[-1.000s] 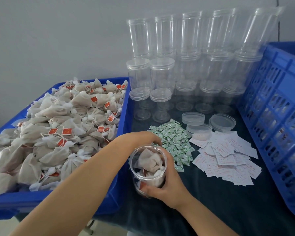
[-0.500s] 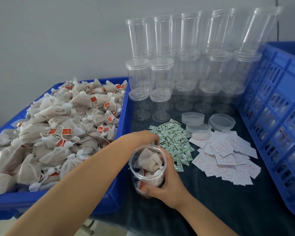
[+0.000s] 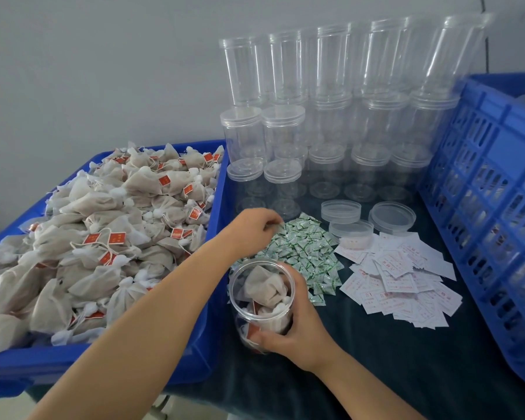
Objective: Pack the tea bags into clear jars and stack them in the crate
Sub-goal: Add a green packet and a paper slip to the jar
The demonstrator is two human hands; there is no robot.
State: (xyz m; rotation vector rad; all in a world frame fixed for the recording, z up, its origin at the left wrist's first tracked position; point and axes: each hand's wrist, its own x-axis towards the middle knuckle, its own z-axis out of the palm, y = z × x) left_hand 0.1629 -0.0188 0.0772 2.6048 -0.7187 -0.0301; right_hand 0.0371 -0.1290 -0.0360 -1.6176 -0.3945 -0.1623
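While gripped by right hand (image 3: 297, 325): jar (image 3: 262, 301); upright

You're at a small packing workstation, prob. a workshop. Bulk stock shows it: a blue bin (image 3: 194, 362) heaped w/ tea bags (image 3: 109, 237), stacked empty clear jars (image 3: 325, 116), a blue crate (image 3: 491, 183), loose paper slips (image 3: 400, 283), all against a plain grey wall (image 3: 103, 71).

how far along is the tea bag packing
Early. One open jar, gripped by the right hand, looks about full of tea bags. The left hand pinches at the green packets. Left: the lid, the heaped tray, the empty jars, the crate.
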